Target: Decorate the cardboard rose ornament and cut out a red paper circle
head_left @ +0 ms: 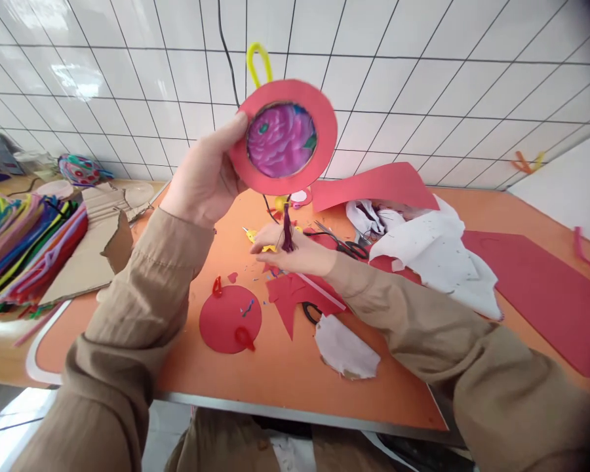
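Note:
My left hand (pixel 209 172) grips the left edge of a round red ornament (pixel 327 134), raised above the table. Its middle is a purple flower-print fabric disc (pixel 280 141). A yellow pipe-cleaner loop (pixel 259 64) sticks up from its top. Below it hangs a dark purple tassel (pixel 288 229) under a yellow bead (pixel 281 203). Just behind the tassel is my right hand (pixel 302 252), fingers stretched out to the left; whether it touches the tassel I cannot tell. Beside those fingers lies a partly hidden yellow tool (pixel 249 233) with a pointed tip.
On the orange table (pixel 216 377) lie a red paper disc (pixel 216 321), red scraps (pixel 288 298), black-handled scissors (pixel 351 249) and white cloth (pixel 437 252). Red sheets (pixel 535 288) spread rightward. Pipe cleaners (pixel 34 249) and cardboard (pixel 81 262) sit left. A tiled wall (pixel 423 98) stands behind.

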`<action>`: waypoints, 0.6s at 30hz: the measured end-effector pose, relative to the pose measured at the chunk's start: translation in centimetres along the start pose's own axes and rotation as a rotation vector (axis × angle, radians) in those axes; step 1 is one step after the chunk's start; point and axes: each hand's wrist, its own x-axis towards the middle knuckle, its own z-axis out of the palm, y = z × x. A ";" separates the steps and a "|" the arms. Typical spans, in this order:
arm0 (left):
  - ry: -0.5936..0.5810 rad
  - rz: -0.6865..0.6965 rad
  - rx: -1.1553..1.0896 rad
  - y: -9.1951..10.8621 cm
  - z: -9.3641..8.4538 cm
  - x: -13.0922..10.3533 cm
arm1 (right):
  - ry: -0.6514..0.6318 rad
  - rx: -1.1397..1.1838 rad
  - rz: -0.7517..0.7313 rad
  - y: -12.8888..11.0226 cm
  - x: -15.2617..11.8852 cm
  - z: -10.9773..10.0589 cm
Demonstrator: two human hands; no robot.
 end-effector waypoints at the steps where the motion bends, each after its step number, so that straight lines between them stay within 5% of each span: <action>1: -0.029 0.010 -0.012 0.2 0.2 0.0 | -0.036 -0.024 -0.006 -0.7 0.7 0.9; 7: -0.094 0.031 -0.012 0.0 0.3 -0.8 | -0.152 -0.210 0.010 -2.9 2.5 5.0; 18: -0.089 0.019 0.060 0.3 0.0 -0.8 | -0.174 -0.284 -0.051 -2.6 1.5 5.8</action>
